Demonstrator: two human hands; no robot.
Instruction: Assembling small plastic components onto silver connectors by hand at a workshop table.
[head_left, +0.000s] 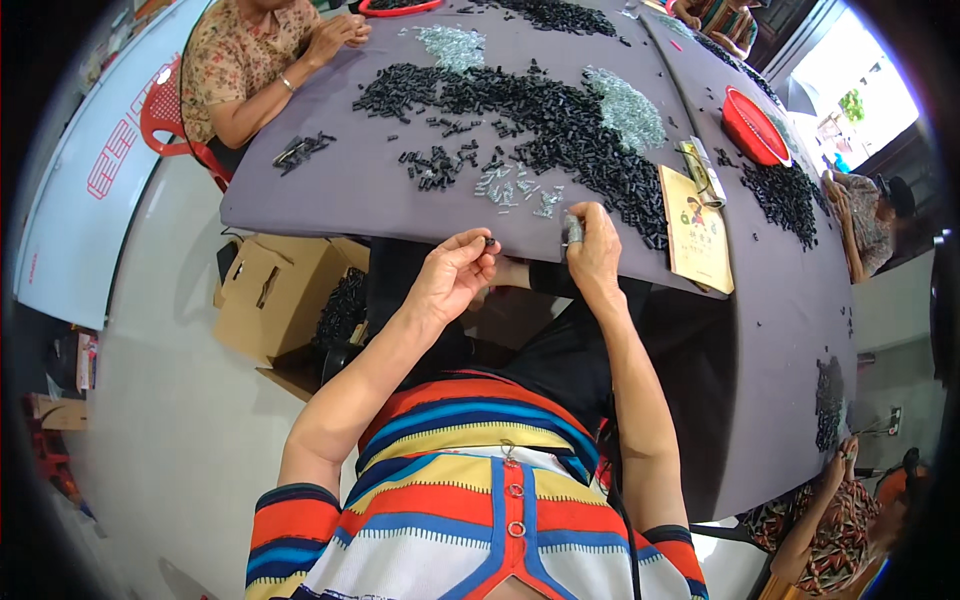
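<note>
My left hand [452,277] is raised just in front of the table's near edge, thumb and fingers pinched on a small black cylindrical piece [489,242]. To its right, my right hand [596,250] is at the edge with its fingers curled together. A grey covering [573,229] shows on a finger of that hand; whatever the fingers may hold is too small to make out. Beyond my hands lie small clear pieces [507,187] scattered on the cloth. Behind them spreads a long pile of black cylindrical pieces [540,110], with a clear heap [625,108] at its right.
A yellow booklet [695,232] lies right of the pile on the grey-covered table [330,195]. A red basket [755,127] stands farther right. Below the table's left side is a cardboard box [265,300] beside more black pieces. Other people [245,70] sit around the table.
</note>
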